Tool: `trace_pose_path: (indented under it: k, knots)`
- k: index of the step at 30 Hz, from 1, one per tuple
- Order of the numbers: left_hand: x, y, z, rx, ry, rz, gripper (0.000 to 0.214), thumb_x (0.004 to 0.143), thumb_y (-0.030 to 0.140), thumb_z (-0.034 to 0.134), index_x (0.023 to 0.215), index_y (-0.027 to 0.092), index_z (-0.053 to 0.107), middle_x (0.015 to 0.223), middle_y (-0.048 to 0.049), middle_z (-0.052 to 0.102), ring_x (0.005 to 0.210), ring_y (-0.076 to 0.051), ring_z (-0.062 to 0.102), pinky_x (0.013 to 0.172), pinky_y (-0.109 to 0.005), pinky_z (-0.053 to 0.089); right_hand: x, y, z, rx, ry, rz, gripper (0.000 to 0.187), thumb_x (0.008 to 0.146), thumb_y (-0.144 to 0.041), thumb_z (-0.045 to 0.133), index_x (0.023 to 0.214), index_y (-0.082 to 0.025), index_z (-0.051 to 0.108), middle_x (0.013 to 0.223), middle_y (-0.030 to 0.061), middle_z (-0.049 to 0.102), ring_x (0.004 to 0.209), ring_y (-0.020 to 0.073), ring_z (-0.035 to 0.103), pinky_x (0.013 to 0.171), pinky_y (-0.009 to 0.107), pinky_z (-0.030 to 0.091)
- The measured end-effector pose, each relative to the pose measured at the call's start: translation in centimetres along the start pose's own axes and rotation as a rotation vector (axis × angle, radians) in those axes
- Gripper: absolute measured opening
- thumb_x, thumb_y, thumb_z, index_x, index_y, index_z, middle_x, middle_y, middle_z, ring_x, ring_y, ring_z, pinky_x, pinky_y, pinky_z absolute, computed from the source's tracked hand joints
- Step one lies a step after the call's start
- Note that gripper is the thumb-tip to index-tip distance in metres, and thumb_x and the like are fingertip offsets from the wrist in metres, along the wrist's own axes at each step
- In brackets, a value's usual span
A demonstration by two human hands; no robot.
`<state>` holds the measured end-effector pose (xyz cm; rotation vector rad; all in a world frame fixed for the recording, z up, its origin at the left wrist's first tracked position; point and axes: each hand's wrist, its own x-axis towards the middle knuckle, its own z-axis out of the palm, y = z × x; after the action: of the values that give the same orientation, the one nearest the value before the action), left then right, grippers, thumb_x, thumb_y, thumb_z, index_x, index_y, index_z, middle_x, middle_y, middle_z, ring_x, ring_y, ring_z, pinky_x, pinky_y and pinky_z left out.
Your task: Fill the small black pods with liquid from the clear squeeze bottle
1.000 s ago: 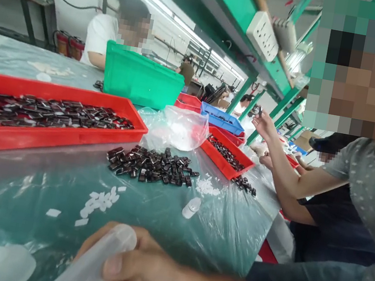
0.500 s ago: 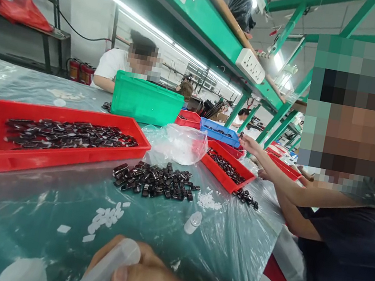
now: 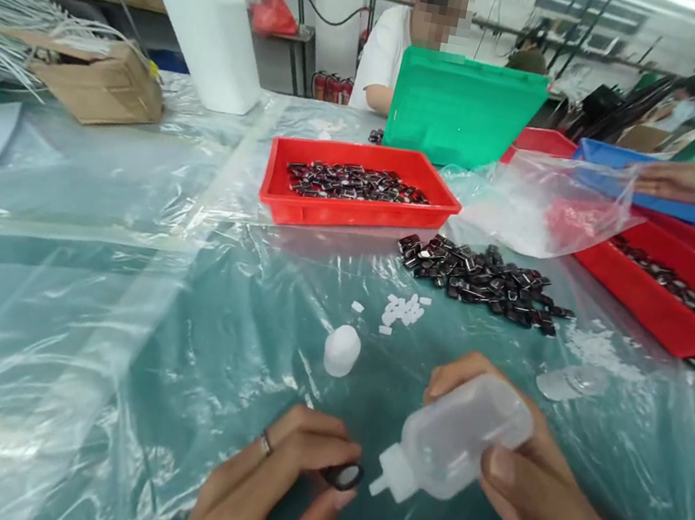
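In the head view, our right hand (image 3: 538,495) kept its grip closed around the squeeze bottle (image 3: 457,436); our left hand (image 3: 266,474) pinched a small black piece (image 3: 344,476) just left of the bottle, apart from its nozzle. We judged that squeezing too hard could flood the piece, a loose pinch could drop it, and a careless reach could topple the white cap (image 3: 341,350) beyond the bottle, leftward.

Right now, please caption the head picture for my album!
Left hand pinches a black piece; right hand holds a tilted bottle.
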<state>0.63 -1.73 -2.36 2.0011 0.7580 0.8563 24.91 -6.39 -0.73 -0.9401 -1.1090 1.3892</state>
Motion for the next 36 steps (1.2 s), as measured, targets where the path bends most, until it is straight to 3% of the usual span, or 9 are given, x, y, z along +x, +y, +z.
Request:
trace_pose_path:
  k: [9, 14, 21, 28, 36]
  knots:
    - [0.2, -0.3, -0.4, -0.081, -0.095, 0.078, 0.033, 0.093, 0.001, 0.059, 0.118, 0.024, 0.060, 0.105, -0.0015, 0.064, 0.082, -0.012, 0.064, 0.072, -0.021, 0.053, -0.3, -0.7, 0.4, -0.296, 0.006, -0.053, 0.031, 0.095, -0.055, 0.071, 0.113, -0.032, 0.061, 0.087, 0.0009, 0.052, 0.067, 0.0150, 0.048, 0.056, 0.024, 0.039]
    - [0.5, -0.5, -0.6, -0.071, -0.121, 0.081, 0.034, 0.093, 0.001, 0.061, 0.118, 0.024, 0.059, 0.105, -0.0021, 0.065, 0.083, -0.013, 0.066, 0.073, -0.023, 0.056, -0.1, -0.8, 0.6, -0.523, 0.056, -0.198, 0.028, 0.092, -0.049, 0.072, 0.114, -0.036, 0.061, 0.088, -0.0003, 0.055, 0.067, 0.0163, 0.053, 0.054, 0.025, 0.042]
    - [0.5, -0.5, -0.5, -0.069, -0.120, 0.078, 0.033, 0.093, 0.001, 0.060, 0.117, 0.023, 0.059, 0.104, -0.0024, 0.065, 0.083, -0.013, 0.065, 0.072, -0.024, 0.056, -0.1, -1.1, 1.0, -0.582, 0.087, -0.252, 0.032, 0.086, -0.036, 0.075, 0.115, -0.036, 0.063, 0.091, -0.0004, 0.059, 0.074, 0.0178, 0.057, 0.058, 0.025, 0.045]
    - [0.6, -0.7, -0.4, -0.083, -0.102, 0.118, 0.030, 0.093, 0.000, 0.061, 0.117, 0.018, 0.061, 0.103, -0.0039, 0.065, 0.081, -0.013, 0.065, 0.070, -0.023, 0.056, 0.0, -1.0, 1.2, -0.625, 0.103, -0.322, 0.031, 0.097, -0.058, 0.067, 0.111, -0.032, 0.062, 0.081, -0.0022, 0.056, 0.060, 0.0149, 0.052, 0.049, 0.023, 0.043]
    - [0.7, -0.5, -0.2, -0.088, -0.090, 0.114, 0.030, 0.093, -0.001, 0.061, 0.115, 0.018, 0.061, 0.101, -0.0036, 0.065, 0.079, -0.013, 0.063, 0.070, -0.024, 0.054, 0.5, -1.3, 1.6, -0.677, 0.143, -0.344, 0.030, 0.096, -0.059, 0.068, 0.107, -0.032, 0.064, 0.078, -0.0023, 0.059, 0.059, 0.0146, 0.054, 0.049, 0.022, 0.044]
